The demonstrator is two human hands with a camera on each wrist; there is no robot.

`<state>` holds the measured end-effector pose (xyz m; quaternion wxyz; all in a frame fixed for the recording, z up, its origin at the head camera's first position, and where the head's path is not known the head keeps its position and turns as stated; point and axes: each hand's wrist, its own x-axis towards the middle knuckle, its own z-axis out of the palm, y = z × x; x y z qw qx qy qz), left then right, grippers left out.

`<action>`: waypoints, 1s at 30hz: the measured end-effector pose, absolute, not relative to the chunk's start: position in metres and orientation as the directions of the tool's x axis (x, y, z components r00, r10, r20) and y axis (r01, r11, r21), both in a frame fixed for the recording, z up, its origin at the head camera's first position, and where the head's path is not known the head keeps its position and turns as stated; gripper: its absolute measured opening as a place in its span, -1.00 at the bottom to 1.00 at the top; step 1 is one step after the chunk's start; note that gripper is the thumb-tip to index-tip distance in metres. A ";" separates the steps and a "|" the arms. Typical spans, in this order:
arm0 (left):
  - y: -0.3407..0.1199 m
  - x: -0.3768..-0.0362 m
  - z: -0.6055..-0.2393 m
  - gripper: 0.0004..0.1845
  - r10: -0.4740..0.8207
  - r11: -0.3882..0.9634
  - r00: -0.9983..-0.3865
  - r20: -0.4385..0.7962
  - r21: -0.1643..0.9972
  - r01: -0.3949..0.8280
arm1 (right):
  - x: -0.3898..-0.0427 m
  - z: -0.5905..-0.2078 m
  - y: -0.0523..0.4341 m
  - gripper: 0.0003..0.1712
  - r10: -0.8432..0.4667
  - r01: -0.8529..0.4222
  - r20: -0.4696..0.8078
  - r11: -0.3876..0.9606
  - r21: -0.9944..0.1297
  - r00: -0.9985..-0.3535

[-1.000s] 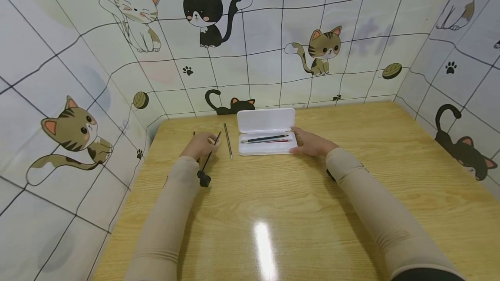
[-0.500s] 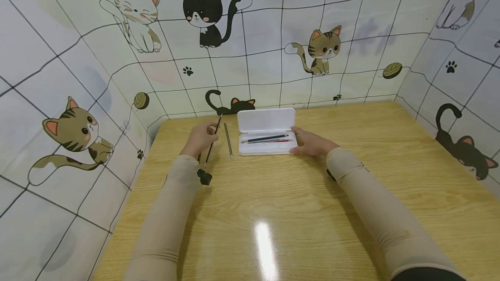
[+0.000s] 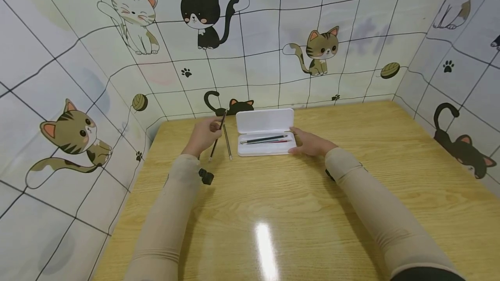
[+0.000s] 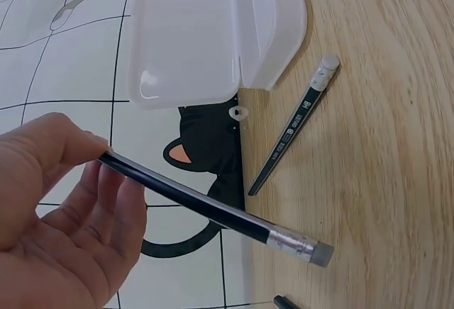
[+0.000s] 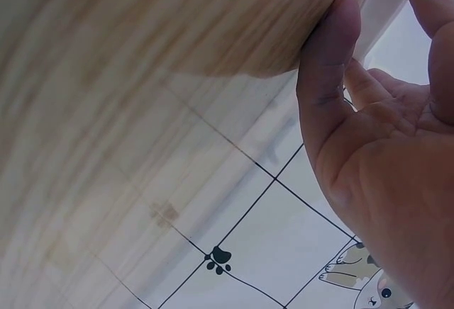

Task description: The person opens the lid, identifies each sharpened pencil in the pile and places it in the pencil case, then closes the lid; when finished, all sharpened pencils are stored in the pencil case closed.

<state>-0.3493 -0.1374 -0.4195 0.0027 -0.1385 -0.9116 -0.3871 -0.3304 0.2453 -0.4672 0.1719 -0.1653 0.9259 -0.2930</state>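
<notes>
My left hand pinches a black pencil near one end, between thumb and fingers. The pencil slants above the table, its grey eraser end pointing away from the hand in the left wrist view. A second black pencil, marked HB, lies on the table between that hand and a white pencil case. The case stands with its lid raised, and several pencils, one reddish, lie in it. My right hand grips the right end of the case, thumb at the front corner and fingers farther back.
The wooden table meets a cat-patterned wall covering just behind the case. The same covering rises at left and right. A dark pencil end shows at the bottom of the left wrist view.
My left hand has lifted the pencil and turned it more upright, shifting slightly right and toward the back. My right hand stays at the case, and the lying pencil has not moved.
</notes>
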 end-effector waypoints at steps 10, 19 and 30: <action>-0.128 -0.352 -0.417 -0.56 0.277 0.607 -0.941 0.195 0.723 0.329 | -0.330 -0.468 0.247 0.12 -0.399 -0.199 -0.223 0.777 -0.597 -0.889; -0.115 -0.354 -0.418 -0.61 0.260 0.552 -0.913 0.315 0.728 0.408 | -0.330 -0.469 0.248 0.12 -0.397 -0.190 -0.222 0.769 -0.611 -0.891; -0.101 -0.359 -0.425 -0.63 0.261 0.475 -0.887 0.380 0.750 0.461 | -0.327 -0.464 0.244 0.10 -0.392 -0.196 -0.219 0.780 -0.594 -0.894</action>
